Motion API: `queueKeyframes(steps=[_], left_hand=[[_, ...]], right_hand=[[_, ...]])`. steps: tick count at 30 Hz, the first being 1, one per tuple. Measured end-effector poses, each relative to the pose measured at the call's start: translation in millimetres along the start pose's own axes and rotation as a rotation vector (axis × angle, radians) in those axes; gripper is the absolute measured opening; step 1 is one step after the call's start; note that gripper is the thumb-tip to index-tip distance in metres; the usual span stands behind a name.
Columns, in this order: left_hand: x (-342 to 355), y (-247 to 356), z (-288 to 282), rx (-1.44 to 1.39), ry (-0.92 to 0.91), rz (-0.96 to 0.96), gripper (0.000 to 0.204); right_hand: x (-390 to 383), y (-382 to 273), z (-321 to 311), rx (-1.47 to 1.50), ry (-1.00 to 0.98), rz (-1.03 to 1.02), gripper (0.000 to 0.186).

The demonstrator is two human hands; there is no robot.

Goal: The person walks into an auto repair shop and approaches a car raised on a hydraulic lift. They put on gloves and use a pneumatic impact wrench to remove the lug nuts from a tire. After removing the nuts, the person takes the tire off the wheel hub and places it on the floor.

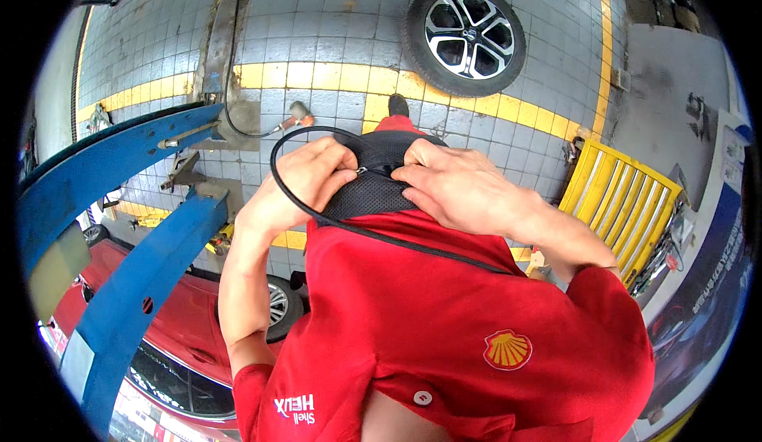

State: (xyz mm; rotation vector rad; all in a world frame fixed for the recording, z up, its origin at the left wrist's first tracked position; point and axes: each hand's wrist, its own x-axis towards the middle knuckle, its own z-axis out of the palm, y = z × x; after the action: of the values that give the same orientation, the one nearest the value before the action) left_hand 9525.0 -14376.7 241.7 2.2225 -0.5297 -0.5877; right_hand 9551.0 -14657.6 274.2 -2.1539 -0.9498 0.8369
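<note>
At my waist sits a black mesh waist pouch, just below the hem of my red shirt. My left hand is closed in a pinch at a small metal zipper pull on the pouch. Thumb and fingers of my right hand are pressed together on the pouch's edge, close beside the left fingertips. A thin black cable loops around my left wrist and crosses the shirt toward the right. What lies inside the pouch is hidden.
A wheel lies flat on the tiled floor ahead. An orange-and-grey air tool with a hose rests to its left. Blue lift arms and a red car fill the left side. On the right stands a yellow slatted rack.
</note>
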Motion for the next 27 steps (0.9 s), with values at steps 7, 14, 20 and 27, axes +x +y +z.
queueKeyframes(steps=[7,14,20,27], left_hand=[[-27.2,-6.9,14.5,0.312,0.2,0.169,0.013],[-93.2,-39.0,39.6,0.369,0.316,0.02,0.015],[-85.6,-25.6,52.1,0.19,0.463,-0.038,0.02],[-80.5,4.6,44.7,-0.082,0.414,-0.17,0.037]], right_hand=[[9.1,-10.3,7.5,-0.105,-0.028,0.085,0.026],[16.8,-16.3,15.5,-0.226,0.065,0.087,0.026],[28.3,-21.1,17.0,-0.347,0.048,0.01,0.03],[40.0,-23.9,7.9,-0.432,-0.022,-0.07,0.034]])
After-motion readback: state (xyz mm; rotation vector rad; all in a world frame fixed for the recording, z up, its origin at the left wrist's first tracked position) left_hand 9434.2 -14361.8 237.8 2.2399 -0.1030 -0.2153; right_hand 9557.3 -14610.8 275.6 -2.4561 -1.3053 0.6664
